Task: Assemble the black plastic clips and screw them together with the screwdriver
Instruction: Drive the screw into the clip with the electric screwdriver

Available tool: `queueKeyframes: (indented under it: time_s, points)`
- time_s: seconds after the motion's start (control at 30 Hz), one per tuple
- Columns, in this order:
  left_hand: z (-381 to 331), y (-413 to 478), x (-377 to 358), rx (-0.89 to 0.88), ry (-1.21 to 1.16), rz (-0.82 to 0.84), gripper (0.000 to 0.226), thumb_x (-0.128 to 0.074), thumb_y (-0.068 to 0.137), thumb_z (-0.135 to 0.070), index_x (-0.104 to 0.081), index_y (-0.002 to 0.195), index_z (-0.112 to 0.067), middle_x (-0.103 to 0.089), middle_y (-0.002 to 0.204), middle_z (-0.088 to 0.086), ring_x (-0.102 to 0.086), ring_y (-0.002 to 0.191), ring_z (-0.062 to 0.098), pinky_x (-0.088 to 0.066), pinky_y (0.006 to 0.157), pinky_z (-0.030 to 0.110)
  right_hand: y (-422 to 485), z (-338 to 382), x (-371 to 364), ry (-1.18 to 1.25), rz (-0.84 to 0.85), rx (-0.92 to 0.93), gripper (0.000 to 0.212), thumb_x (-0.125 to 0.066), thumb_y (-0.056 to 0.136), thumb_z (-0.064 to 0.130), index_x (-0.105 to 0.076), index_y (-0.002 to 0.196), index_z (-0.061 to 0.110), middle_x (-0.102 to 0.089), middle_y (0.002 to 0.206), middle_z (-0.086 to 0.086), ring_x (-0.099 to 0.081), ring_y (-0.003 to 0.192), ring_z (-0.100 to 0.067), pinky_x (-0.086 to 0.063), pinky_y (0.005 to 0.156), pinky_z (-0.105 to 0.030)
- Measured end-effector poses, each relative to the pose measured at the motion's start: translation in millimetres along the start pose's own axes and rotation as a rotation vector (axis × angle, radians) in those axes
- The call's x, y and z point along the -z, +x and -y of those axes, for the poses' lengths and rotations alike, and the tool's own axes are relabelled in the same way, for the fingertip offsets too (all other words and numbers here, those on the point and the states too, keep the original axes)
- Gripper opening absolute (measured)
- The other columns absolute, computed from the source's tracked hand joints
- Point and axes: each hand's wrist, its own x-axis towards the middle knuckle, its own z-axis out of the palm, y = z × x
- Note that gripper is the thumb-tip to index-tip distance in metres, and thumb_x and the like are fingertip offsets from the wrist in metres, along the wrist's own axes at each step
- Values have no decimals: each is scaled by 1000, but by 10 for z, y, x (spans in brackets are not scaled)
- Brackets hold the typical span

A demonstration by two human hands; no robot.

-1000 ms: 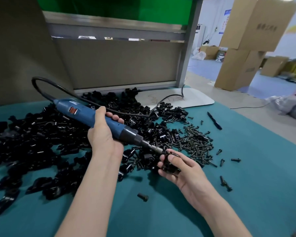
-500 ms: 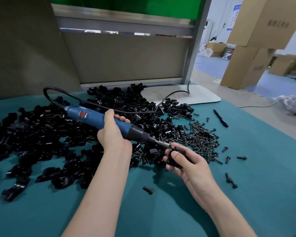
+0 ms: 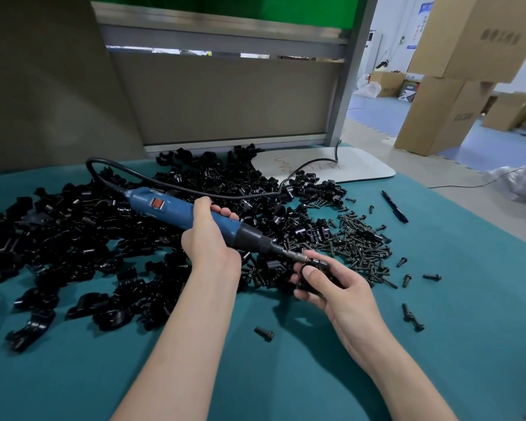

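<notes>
At right hand, curled round one black plastic clip pair, bit tip on it; left hand grips blue corded electric screwdriver. Loose black clip pile beyond left hand: most work remains, I'd judge.

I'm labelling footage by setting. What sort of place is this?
Likely a factory or warehouse assembly bench: heaps of clips and screws, a corded screwdriver, stacked cartons behind.

Bright, even overhead light; soft shadows under the forearms on the teal surface; wide-angle bending, slight blur at edges
</notes>
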Motion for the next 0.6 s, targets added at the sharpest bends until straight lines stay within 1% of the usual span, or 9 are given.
queueKeyframes:
  time_s: [0.3,0.47,0.53,0.6]
  points:
    - [11,4,6,11,1,-19,20,-69,87,-12,-54,73,-10,-60,52,-3,-56,43,11,-53,52,24,1,-7,3,-9,6,2,31,-82,80,27,-79,112,26,-78,102,-14,-75,95,-26,-62,80,-32]
    - [12,-5,9,8,1,-26,18,-68,86,-11,-54,74,-10,-60,53,-4,-56,44,10,-54,54,24,-9,-1,6,-22,8,9,35,-85,78,33,-79,111,24,-78,100,-12,-75,96,-26,-62,82,-32]
    - [10,-7,10,8,5,-23,17,-68,85,-11,-54,74,-11,-60,53,-4,-56,44,10,-54,54,24,-5,-6,6,-38,4,6,31,-82,80,31,-80,110,25,-78,101,-12,-75,97,-26,-62,83,-32]
    - [11,-15,12,3,10,-18,17,-67,85,-11,-54,75,-11,-60,53,-4,-56,45,11,-54,55,25,-6,-10,8,-51,2,5,32,-81,79,33,-79,111,26,-78,103,-12,-75,98,-27,-62,84,-33]
